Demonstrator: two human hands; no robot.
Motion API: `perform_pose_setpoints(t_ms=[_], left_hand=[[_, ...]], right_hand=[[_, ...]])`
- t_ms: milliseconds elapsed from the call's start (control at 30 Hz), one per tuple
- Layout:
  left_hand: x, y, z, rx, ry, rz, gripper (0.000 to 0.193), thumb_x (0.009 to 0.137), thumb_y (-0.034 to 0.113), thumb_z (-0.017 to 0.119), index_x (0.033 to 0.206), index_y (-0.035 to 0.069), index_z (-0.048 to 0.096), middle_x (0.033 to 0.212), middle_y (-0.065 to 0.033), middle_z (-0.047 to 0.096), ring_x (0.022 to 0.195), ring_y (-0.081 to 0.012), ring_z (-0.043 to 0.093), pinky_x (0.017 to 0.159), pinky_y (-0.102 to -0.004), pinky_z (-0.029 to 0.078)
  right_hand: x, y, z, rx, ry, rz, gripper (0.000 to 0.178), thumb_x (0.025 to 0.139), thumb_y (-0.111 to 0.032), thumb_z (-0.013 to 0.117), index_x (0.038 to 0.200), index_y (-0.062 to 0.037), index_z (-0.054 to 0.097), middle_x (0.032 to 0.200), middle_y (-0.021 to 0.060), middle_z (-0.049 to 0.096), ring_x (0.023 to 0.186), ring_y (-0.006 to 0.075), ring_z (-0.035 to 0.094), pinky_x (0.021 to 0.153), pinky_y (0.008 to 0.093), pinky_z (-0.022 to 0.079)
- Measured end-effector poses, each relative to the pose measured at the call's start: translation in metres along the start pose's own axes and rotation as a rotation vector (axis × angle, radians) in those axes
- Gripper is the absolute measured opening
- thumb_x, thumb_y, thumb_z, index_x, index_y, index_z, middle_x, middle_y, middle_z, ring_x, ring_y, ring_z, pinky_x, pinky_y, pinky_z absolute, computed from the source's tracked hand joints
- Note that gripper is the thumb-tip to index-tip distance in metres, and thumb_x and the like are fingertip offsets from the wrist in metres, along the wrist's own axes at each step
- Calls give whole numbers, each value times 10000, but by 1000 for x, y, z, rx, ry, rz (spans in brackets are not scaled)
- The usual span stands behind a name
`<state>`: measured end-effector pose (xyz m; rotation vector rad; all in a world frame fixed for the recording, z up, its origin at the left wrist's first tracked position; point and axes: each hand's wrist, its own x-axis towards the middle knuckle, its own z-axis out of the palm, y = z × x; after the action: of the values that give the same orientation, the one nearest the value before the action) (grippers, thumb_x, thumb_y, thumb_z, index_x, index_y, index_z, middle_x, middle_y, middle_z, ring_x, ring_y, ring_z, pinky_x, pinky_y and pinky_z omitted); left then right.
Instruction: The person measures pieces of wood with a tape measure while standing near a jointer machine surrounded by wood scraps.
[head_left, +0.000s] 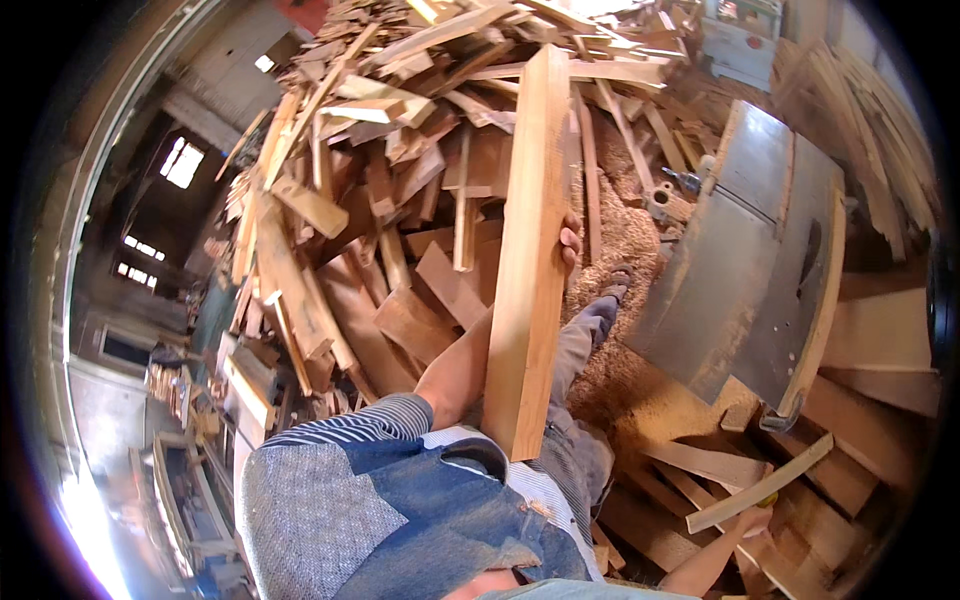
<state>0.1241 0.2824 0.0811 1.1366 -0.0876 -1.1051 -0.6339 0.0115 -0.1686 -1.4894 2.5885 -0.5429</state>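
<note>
The left hand [568, 243] clasps a long, pale, stiff, heavy-looking wooden plank [528, 260] at mid-length; the right hand [752, 520] pinches a thin curved wood strip [770, 486].

A long plank [530, 250] stands upright in the middle, blocking passage from left to right. To its left and far behind, a heaped pile of scrap wood [380, 170] fills the ground. Right of it, a sawdust strip [625, 300] lies open up to the grey saw table [760, 270]. Near right, loose boards [720, 470] clutter the floor.
</note>
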Motion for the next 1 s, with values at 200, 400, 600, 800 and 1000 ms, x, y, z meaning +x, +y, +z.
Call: perform_pose_setpoints(t_ms=[200,400,600,800,1000], left_hand=[[67,21,31,-21,-142,-42,540,1069,378,477,1446,-9,465,1321,-201,606,1231,-312,592,1095,-425,502],[158,61,70,-364,-550,-165,505,1068,338,497,1444,4,466,1331,-185,597,1262,-300,572,1116,-415,486],[216,68,135,-621,-823,-415,473,1067,299,518,1443,16,466,1341,-169,588,1293,-288,551,1138,-406,470],[239,75,153,-714,-901,-525,446,1067,260,538,1442,29,466,1350,-153,579,1323,-276,530,1159,-397,454],[254,68,160,-672,-929,-624,425,1068,247,546,1436,47,475,1346,-140,583,1321,-267,533,1164,-383,451]], right_hand=[[-36,-10,-15,-55,25,-39,373,944,-314,679,1122,13,700,1045,240,744,955,386,713,802,468,551],[-21,-20,-9,-144,-55,-45,369,967,-285,640,1195,3,666,1107,252,733,1009,416,702,842,489,550],[-61,-88,-66,-63,-74,279,259,980,-167,553,1162,-37,683,1072,272,728,982,462,703,806,534,548],[-88,-97,-99,18,153,227,334,984,-151,549,1276,-65,687,1048,247,725,933,415,716,829,506,543],[-105,-97,-142,218,175,240,357,1001,-165,548,1317,-48,668,1064,247,722,949,391,727,833,464,570]])
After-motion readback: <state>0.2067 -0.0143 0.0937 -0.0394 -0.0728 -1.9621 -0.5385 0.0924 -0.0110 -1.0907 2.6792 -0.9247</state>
